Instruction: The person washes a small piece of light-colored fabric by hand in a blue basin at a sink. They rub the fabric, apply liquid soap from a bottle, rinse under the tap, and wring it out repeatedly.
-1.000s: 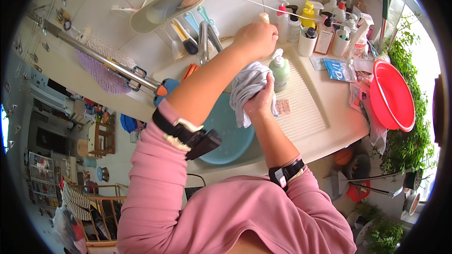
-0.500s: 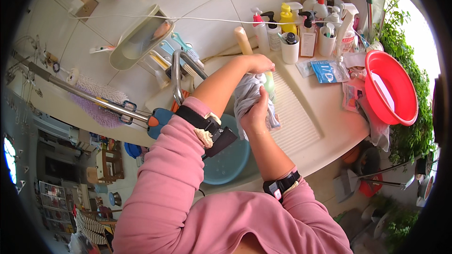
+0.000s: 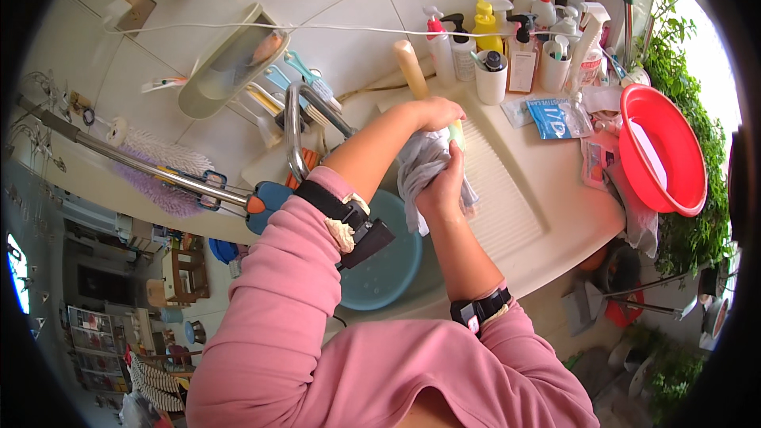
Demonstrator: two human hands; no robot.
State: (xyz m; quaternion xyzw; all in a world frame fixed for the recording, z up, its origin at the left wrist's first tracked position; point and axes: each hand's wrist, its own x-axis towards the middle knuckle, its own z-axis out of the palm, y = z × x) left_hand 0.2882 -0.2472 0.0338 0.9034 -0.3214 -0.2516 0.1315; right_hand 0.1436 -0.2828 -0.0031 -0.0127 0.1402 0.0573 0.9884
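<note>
A wet, light grey cloth (image 3: 422,165) hangs bunched over the ribbed washboard (image 3: 507,190) beside the sink. My right hand (image 3: 444,184) grips it from the near side, thumb up. At the cloth's far end my left hand (image 3: 438,114) is curled, with a pale green bar of soap (image 3: 457,135) under its fingers, against the cloth. The left fingertips are partly hidden. Below and left of the cloth, a blue basin (image 3: 388,277) with water stands in the sink, partly covered by my left forearm.
A metal faucet (image 3: 295,131) rises left of my left forearm. Pump bottles (image 3: 521,59) and white cups (image 3: 491,85) line the back. Blue packets (image 3: 555,119) and a red basin (image 3: 670,190) sit right. A mop handle (image 3: 135,160) reaches in from the left.
Both hands have shifted slightly right with the cloth. My right thumb now lies nearer the soap, and less of the green bar shows.
</note>
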